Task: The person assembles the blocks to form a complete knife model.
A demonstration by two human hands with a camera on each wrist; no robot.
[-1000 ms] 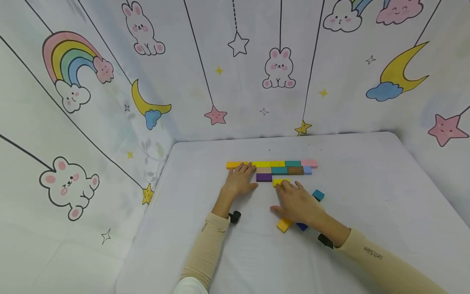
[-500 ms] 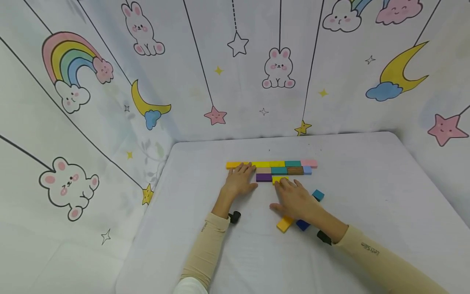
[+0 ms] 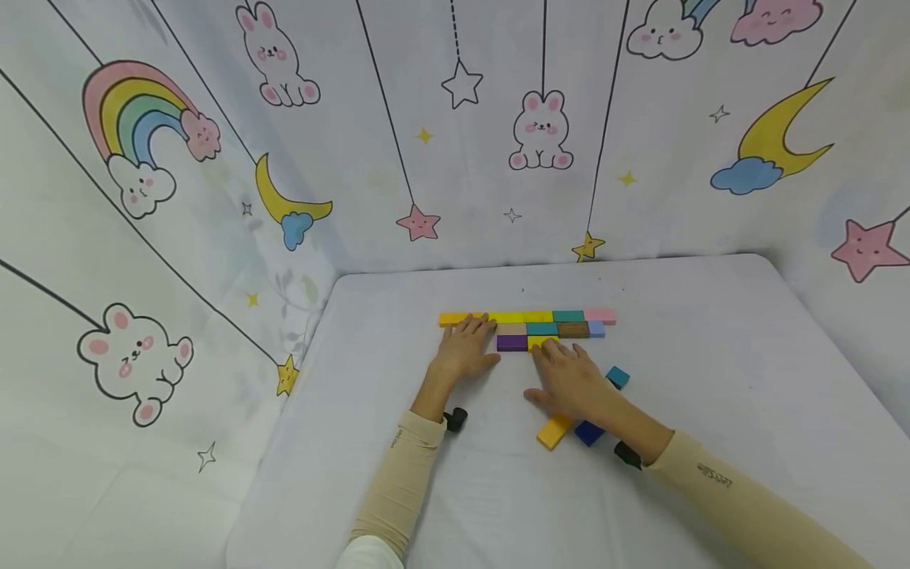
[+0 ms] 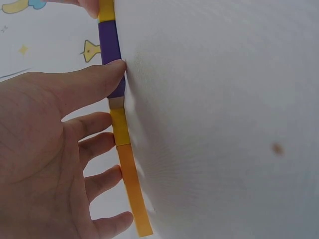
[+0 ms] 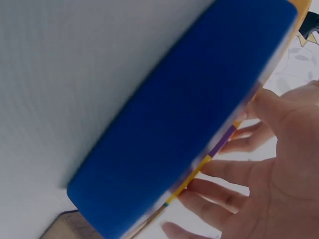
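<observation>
My left hand (image 3: 464, 354) rests with fingers spread against the left part of rows of coloured wooden blocks. In the left wrist view its fingertips reach the orange block (image 4: 133, 184) and a yellow one, while the thumb lies at a purple block (image 4: 110, 42). My right hand (image 3: 572, 383) touches the near side of a yellow block (image 3: 543, 342) with extended fingertips. That block sits beside the purple block (image 3: 512, 344), starting a third row. Behind it stand a teal block (image 3: 542, 328) and a brown block (image 3: 573, 329); yellow, teal and pink blocks (image 3: 599, 316) form the back row.
Loose blocks lie around the right hand: a yellow-orange block (image 3: 554, 433), a dark blue block (image 3: 589, 432) and a teal-blue block (image 3: 617, 377). The dark blue block fills much of the right wrist view. A patterned cloth (image 3: 490, 182) rises behind the white table (image 3: 384, 379).
My right hand has pushed the yellow block left and away from me, closing the gap to the purple block and the row behind. The left hand has stayed in place.
</observation>
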